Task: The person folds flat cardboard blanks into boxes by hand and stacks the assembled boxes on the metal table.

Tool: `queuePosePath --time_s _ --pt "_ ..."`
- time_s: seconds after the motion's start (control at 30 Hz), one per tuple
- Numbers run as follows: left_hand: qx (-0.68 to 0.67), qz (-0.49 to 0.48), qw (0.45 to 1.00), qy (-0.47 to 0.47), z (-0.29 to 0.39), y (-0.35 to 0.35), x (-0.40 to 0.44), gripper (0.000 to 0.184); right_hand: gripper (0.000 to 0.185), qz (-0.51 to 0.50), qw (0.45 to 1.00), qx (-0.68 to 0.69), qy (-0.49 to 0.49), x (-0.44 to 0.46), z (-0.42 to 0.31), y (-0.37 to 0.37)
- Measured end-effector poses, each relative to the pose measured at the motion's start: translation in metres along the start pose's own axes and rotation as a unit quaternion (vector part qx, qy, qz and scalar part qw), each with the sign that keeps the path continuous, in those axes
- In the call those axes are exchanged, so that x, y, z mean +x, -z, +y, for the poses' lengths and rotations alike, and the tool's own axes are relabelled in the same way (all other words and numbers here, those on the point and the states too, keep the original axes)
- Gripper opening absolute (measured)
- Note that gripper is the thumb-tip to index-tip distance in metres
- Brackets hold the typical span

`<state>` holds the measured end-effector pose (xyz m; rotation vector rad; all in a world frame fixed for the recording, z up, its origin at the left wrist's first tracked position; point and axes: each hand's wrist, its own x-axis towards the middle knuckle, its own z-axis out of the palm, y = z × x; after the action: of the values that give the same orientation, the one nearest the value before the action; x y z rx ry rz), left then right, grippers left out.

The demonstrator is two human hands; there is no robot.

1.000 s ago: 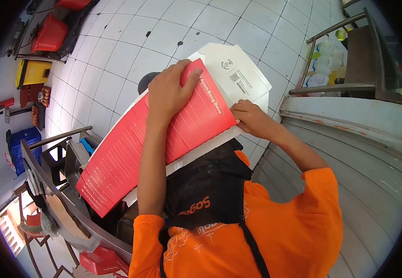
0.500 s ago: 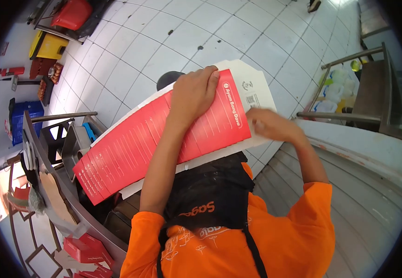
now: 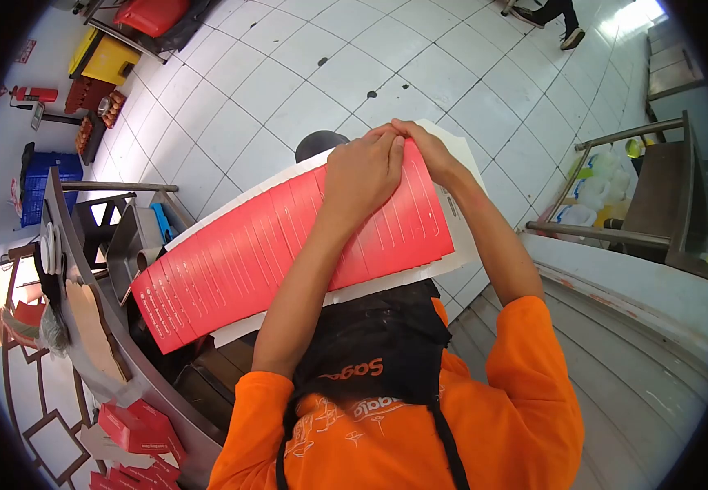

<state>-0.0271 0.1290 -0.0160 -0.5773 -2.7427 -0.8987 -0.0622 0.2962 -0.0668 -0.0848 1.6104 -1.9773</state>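
Note:
A fanned stack of red cardboard box blanks (image 3: 231,245) lies slantwise in front of the black apron (image 3: 354,327), with white card edges showing beneath. My left hand (image 3: 363,175) presses over the stack near its upper right end, fingers close together and reaching its far edge. At the top corner, my right hand (image 3: 426,151) is bent round the edge of the same blanks, its fingertips meeting those of my left hand. The undersides of both hands are hidden.
On the left, a metal counter (image 3: 117,343) carries card pieces and folded red boxes (image 3: 142,429). A metal-framed rack (image 3: 656,196) with plastic containers stands right. Behind the stack shows a dark round object (image 3: 319,145). A person's legs (image 3: 562,20) are at the top.
My right hand has moved from the right end of the stack up to its top corner, beside my left hand. The printed top piece now shows fanned edges instead. A person's legs have come into view.

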Motion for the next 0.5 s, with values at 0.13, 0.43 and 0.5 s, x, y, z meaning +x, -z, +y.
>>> queuePosePath --time_s 0.13,0.43,0.5 --pt "0.013 -0.069 0.997 0.029 0.003 0.004 0.000 0.033 0.060 0.024 0.999 -0.020 0.013 -0.006 0.000 0.005" --pt "0.025 -0.017 0.999 0.019 -0.005 -0.004 -0.005 0.032 0.075 0.133 0.972 -0.192 0.033 -0.181 0.036 -0.043" --pt "0.021 -0.023 0.999 0.020 -0.002 -0.005 -0.007 0.033 0.065 0.168 0.965 -0.201 -0.010 -0.204 0.056 -0.070"
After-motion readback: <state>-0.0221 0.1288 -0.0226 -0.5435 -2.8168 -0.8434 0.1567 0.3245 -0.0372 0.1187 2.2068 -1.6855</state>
